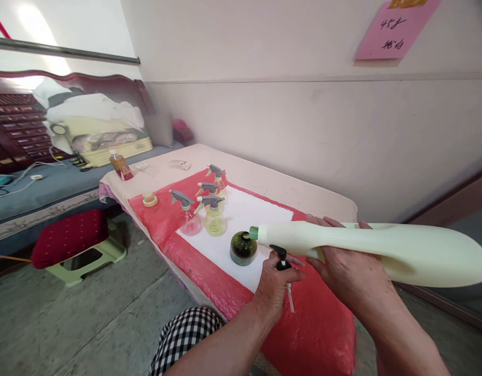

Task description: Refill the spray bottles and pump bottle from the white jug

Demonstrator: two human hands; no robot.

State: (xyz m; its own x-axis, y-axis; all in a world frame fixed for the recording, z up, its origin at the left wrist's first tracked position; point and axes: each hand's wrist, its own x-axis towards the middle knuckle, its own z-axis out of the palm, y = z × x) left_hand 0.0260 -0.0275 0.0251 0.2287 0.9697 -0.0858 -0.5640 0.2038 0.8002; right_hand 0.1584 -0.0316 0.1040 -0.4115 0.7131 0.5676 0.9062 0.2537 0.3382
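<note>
Alongside a pale wall (303, 120), a person's two hands work over a table (280, 180) w/ a red cover (315, 334) & a white sheet (258, 211). The right hand (354, 266) has its fingers wrapped round a big pale-green btl. (432, 256), held lying over w/ its base to the right & its green nozzle (254, 233) pointing left. That nozzle is at the mouth of a dark-green round btl. (243, 251), upright on the sheet, just left of both hands; can't tell if the 2 touch. The left hand (275, 282), on the nr side, has its fingers closed on a black pump head (281, 255), the pale tube (291, 300) hanging down. Farther left, 4 spray btls. (214, 224) w/ gray trigger tops stand grouped, incl. a pink one & a yellow one in front. Beyond, nr the table's far-left corner, is a capped amber btl. (121, 166). Off the table's left side, a green stool (84, 258) w/ a red cushion (70, 235) stands on the floor (107, 324). Upper right, a pink handwritten note (395, 34) hangs on the wall.
</note>
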